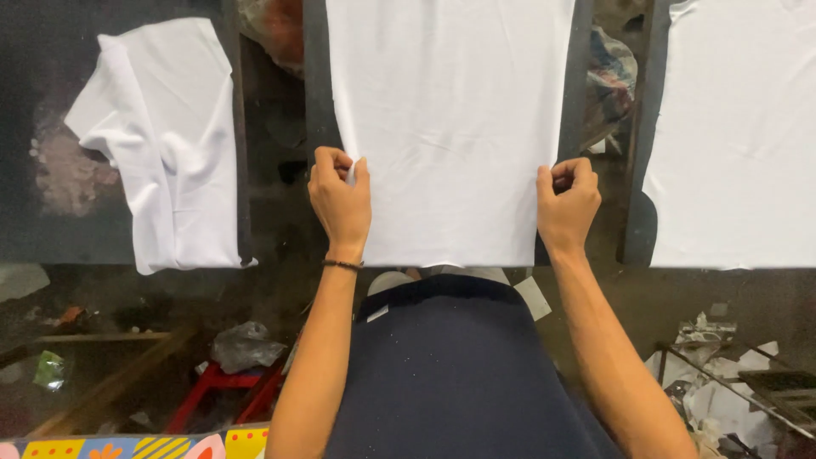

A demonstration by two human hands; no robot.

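A flat white cloth (pixel 450 119) lies stretched over a dark narrow board (pixel 313 76) straight ahead of me. My left hand (pixel 340 200) pinches the cloth's left edge near its lower corner. My right hand (pixel 568 204) grips the right edge at the same height. Both fists are closed on the fabric. A thin dark band circles my left wrist. The cloth's bottom hem hangs just past the board's near end, above my dark apron.
A crumpled white garment (pixel 170 144) lies on a dark board at the left. Another flat white cloth (pixel 739 136) covers a board (pixel 639 229) at the right. Below, the floor holds a red stool (pixel 221 391), plastic bags and scrap paper (pixel 722 382).
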